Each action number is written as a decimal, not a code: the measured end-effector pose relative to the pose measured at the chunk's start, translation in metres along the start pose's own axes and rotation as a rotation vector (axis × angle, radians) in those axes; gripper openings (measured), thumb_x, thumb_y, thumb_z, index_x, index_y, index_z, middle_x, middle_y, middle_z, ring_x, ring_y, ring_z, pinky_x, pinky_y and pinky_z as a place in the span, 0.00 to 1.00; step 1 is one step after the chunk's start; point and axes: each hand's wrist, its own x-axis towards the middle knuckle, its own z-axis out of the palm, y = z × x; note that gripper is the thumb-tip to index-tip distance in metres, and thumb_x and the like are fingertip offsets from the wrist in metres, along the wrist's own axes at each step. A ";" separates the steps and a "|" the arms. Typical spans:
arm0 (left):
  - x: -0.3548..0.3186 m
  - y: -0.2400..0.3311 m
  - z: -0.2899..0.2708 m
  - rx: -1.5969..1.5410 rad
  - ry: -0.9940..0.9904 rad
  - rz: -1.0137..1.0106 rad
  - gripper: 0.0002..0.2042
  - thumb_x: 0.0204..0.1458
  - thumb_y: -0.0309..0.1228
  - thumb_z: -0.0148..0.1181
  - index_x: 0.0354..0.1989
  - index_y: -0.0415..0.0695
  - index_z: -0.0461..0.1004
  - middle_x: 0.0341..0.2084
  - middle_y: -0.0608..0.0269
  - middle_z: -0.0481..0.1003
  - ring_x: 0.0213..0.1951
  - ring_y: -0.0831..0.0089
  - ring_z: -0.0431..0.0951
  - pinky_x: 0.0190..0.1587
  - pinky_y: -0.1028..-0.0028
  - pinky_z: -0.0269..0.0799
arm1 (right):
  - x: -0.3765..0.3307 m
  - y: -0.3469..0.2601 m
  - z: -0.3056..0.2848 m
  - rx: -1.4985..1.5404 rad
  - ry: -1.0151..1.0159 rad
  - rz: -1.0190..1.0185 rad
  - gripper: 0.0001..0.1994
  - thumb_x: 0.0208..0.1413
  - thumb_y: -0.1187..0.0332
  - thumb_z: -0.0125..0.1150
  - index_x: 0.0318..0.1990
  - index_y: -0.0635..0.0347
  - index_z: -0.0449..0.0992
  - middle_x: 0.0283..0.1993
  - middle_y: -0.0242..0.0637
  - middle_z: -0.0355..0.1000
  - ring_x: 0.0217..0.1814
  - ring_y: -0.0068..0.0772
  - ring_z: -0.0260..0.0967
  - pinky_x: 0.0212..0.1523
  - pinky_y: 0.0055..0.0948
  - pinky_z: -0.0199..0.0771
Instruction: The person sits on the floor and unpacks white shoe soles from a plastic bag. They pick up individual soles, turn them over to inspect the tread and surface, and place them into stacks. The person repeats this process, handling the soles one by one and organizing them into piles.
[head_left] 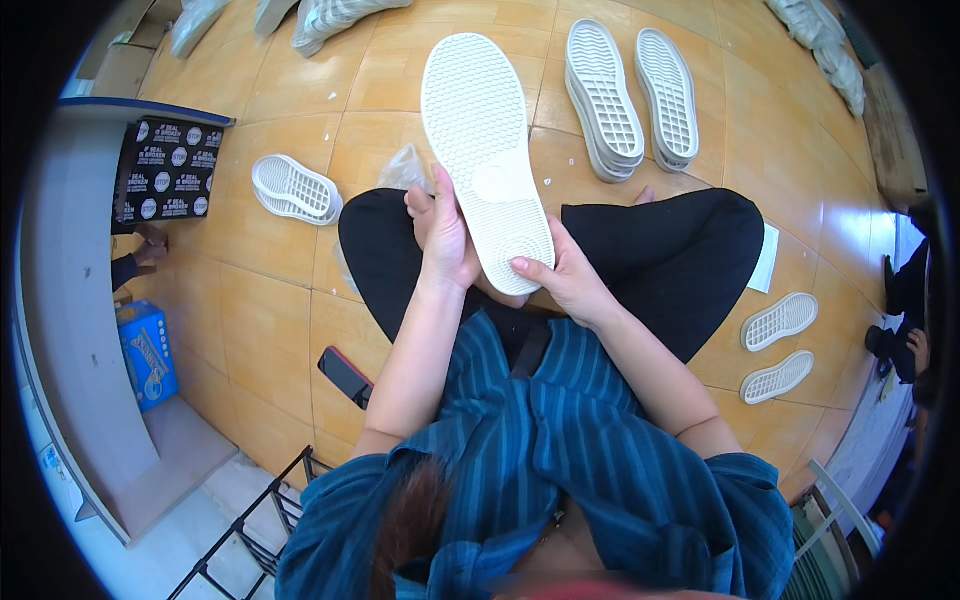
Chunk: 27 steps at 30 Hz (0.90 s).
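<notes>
A white shoe sole (478, 115) with a patterned face turned up is held above my crossed legs, its wider end pointing away from me. My left hand (447, 240) grips its left edge near the middle, with the thumb along the side and most of the fingers hidden beneath. Around the near end on the right side, my right hand (575, 275) is closed, its thumb pressed on the dotted texture. Beyond my right knee lie two stacks of white soles (608, 100) (668, 95). Another white sole (295, 188) rests on the floor beyond my left knee.
Two smaller white soles (780, 321) (777, 377) lie at the right. A phone (345, 377) is by my left thigh. Left stands a grey shelf (75, 300) with a black printed box (170, 170) and a blue package (147, 355). Plastic-wrapped items (335, 18) lie at the far left.
</notes>
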 end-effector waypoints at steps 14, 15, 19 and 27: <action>-0.003 0.004 0.012 -0.103 0.004 -0.115 0.27 0.61 0.51 0.52 0.61 0.44 0.67 0.57 0.58 0.72 0.59 0.64 0.70 0.63 0.60 0.66 | -0.001 -0.010 -0.013 0.031 -0.027 0.033 0.35 0.56 0.64 0.68 0.67 0.63 0.56 0.62 0.38 0.66 0.66 0.27 0.61 0.67 0.31 0.59; -0.002 0.003 0.014 -0.096 0.028 -0.119 0.27 0.62 0.51 0.52 0.61 0.44 0.67 0.56 0.58 0.72 0.59 0.64 0.70 0.63 0.60 0.66 | 0.000 -0.009 -0.013 0.029 -0.021 0.038 0.35 0.56 0.64 0.68 0.67 0.63 0.57 0.62 0.38 0.66 0.66 0.27 0.61 0.68 0.31 0.59; 0.004 0.002 0.015 -0.020 0.069 -0.068 0.24 0.63 0.50 0.51 0.59 0.44 0.68 0.54 0.59 0.73 0.58 0.65 0.71 0.62 0.60 0.67 | 0.001 -0.007 -0.016 -0.013 -0.055 -0.002 0.33 0.61 0.59 0.62 0.68 0.63 0.55 0.64 0.39 0.65 0.67 0.28 0.61 0.68 0.31 0.59; 0.007 0.008 -0.001 0.158 -0.003 -0.159 0.22 0.66 0.45 0.48 0.61 0.44 0.65 0.57 0.58 0.69 0.60 0.65 0.68 0.65 0.60 0.62 | -0.005 -0.002 -0.022 0.433 0.048 0.099 0.35 0.67 0.45 0.44 0.73 0.55 0.46 0.71 0.38 0.55 0.74 0.34 0.52 0.71 0.39 0.55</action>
